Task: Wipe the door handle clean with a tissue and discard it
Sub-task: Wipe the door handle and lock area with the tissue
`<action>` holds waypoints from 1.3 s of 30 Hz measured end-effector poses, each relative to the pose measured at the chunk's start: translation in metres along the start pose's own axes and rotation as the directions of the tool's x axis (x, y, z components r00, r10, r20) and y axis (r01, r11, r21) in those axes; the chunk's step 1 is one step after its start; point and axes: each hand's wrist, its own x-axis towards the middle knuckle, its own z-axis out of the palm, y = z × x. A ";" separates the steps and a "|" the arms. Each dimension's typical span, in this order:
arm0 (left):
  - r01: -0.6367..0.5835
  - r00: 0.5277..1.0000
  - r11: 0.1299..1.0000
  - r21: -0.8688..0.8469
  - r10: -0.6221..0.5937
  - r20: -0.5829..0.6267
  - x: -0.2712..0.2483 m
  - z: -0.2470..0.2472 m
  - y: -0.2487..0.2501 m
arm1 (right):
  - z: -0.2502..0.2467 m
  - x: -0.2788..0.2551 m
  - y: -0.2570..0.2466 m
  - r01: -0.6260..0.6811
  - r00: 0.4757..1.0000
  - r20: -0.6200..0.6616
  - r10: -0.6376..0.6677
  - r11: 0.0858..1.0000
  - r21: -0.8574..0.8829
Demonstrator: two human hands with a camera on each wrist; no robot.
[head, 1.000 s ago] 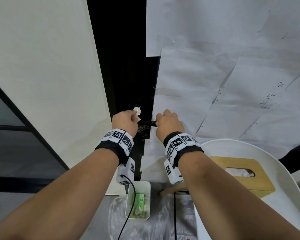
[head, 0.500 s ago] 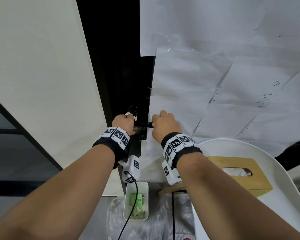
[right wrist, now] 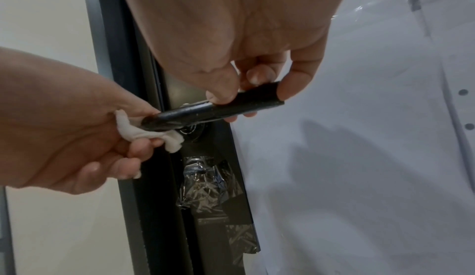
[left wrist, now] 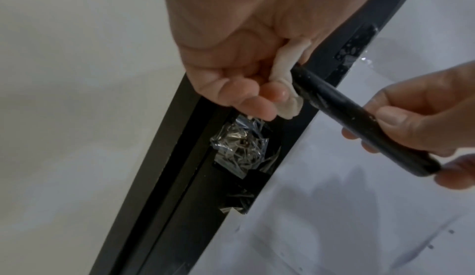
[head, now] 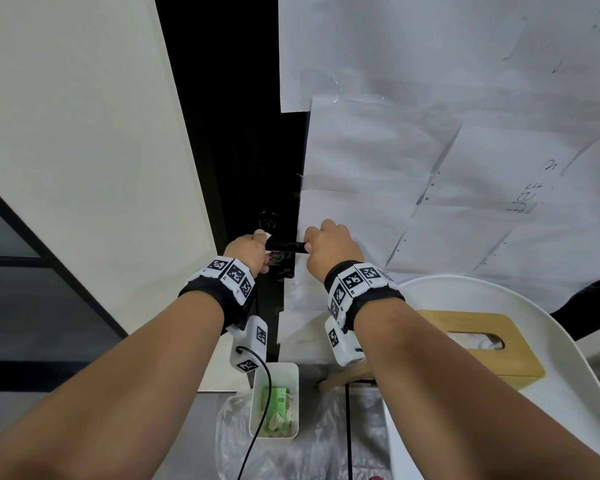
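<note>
A black lever door handle [head: 286, 246] [left wrist: 354, 115] [right wrist: 205, 113] sticks out of the dark door edge. My left hand [head: 248, 252] [left wrist: 244, 80] grips a white tissue [left wrist: 286, 88] [right wrist: 144, 133] [head: 266, 235] wrapped round the handle's inner end, near the door. My right hand [head: 329, 249] [right wrist: 246, 84] pinches the handle's free outer end between thumb and fingers. The part of the handle under the tissue is hidden.
Paper sheets [head: 430, 168] cover the door on the right. A cream wall [head: 84, 150] is on the left. Below stand a white bin [head: 274, 400] holding used tissues and a green pack, a wooden tissue box [head: 478, 344] on a white chair [head: 565, 375], and crumpled tape [left wrist: 239, 147] under the handle.
My left hand with the tissue has dropped from above the handle's base and closed round the handle's inner end. My right hand has stayed on the outer end.
</note>
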 end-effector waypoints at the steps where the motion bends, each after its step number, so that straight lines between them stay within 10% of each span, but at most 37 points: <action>1: -0.021 1.000 0.999 0.028 0.021 -0.019 0.000 -0.003 -0.002 | 0.000 0.000 0.000 -0.002 1.000 0.002 0.002 1.000 0.008; 9: -0.226 0.870 0.906 0.357 0.353 -0.344 -0.010 -0.016 0.001 | 0.001 -0.001 0.000 -0.012 1.000 -0.011 0.013 0.999 0.051; 24: -0.413 0.821 0.610 0.676 0.571 -0.013 -0.003 -0.011 0.004 | 0.003 0.001 0.002 -0.004 1.000 0.001 0.004 0.999 0.033; 30: -0.225 0.959 0.665 0.712 0.279 0.043 -0.003 -0.012 0.022 | 0.001 0.001 0.001 -0.008 1.000 0.021 0.007 1.000 0.018; 39: -0.305 0.943 0.844 0.441 0.334 0.014 -0.010 -0.021 0.015 | -0.002 -0.003 -0.002 -0.018 1.000 0.004 0.018 0.999 0.037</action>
